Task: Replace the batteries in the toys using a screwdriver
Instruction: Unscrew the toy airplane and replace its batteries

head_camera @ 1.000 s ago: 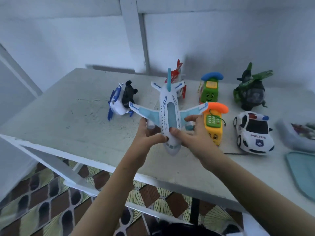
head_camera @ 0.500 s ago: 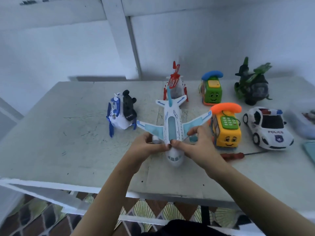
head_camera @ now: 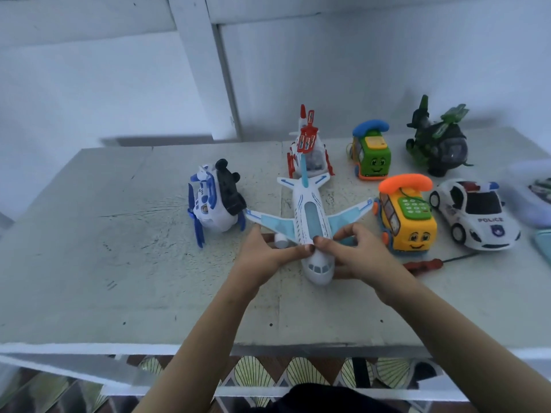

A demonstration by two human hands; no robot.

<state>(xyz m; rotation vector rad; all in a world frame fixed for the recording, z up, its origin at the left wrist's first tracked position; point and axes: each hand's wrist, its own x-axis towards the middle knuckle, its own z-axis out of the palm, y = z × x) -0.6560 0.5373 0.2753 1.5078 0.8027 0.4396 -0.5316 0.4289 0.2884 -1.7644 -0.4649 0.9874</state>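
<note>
Lowered from where it was a second ago, the toy airplane point(head_camera: 311, 217) now sits low over the middle of the worktop point(head_camera: 119, 263), nose toward the near edge and tail toward the far edge; whether its belly touches the surface cannot be told. Both hands keep their hold as before: the left hand point(head_camera: 264, 259) has its thumb on top of the fuselage and its fingers curled under the wing root, while the right hand point(head_camera: 359, 257) grips the other side with thumb and fingers closed round the body just behind the cockpit. Seven toys are in view. One is the airplane. Three are helicopters: a blue-and-white helicopter point(head_camera: 213, 201) just beside the plane's wingtip on the left, a red-and-white helicopter point(head_camera: 308, 147) behind the tail, and a green helicopter point(head_camera: 436, 144) toward the far right corner. Two are telephone cars: a green telephone car point(head_camera: 371, 155) near the far edge and a yellow telephone car point(head_camera: 410, 222) by the other wingtip. One is a police car point(head_camera: 475, 217), right of the yellow one. A single screwdriver point(head_camera: 423, 265) with a red handle lies on the worktop in front of the yellow telephone car, more of it showing than earlier. At the right edge lie a blurred container point(head_camera: 533, 198) and a teal lid point(head_camera: 544, 244).
</note>
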